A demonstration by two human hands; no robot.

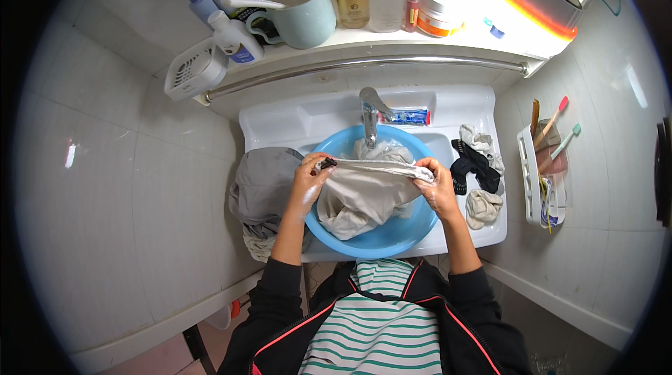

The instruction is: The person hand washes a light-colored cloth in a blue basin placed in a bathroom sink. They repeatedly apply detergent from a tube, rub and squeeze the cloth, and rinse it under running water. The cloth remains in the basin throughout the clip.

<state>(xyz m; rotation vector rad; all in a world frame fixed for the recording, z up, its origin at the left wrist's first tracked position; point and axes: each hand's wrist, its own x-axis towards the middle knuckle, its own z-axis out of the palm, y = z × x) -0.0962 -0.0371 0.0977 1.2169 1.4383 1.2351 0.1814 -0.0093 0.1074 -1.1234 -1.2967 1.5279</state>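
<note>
My left hand [312, 181] and my right hand [436, 186] grip the two ends of the upper edge of a light beige garment [367, 191], stretched between them. A small dark piece shows on that edge beside my left fingers. White suds cling to both hands. The garment hangs into a light blue plastic basin [386, 246], which stands in the white ceramic sink [485, 236]. Behind the garment, wet pale cloth [391, 152] lies in the basin under the chrome faucet [370, 118]. The basin's bottom is mostly hidden.
Grey folded clothing [260, 186] lies on the sink's left side. Black socks [475, 167] and a beige sock [483, 208] lie at right. A blue tube [409, 117] rests behind the faucet. A chrome rail [367, 62] runs below the shelf; a toothbrush holder [530, 181] hangs at right.
</note>
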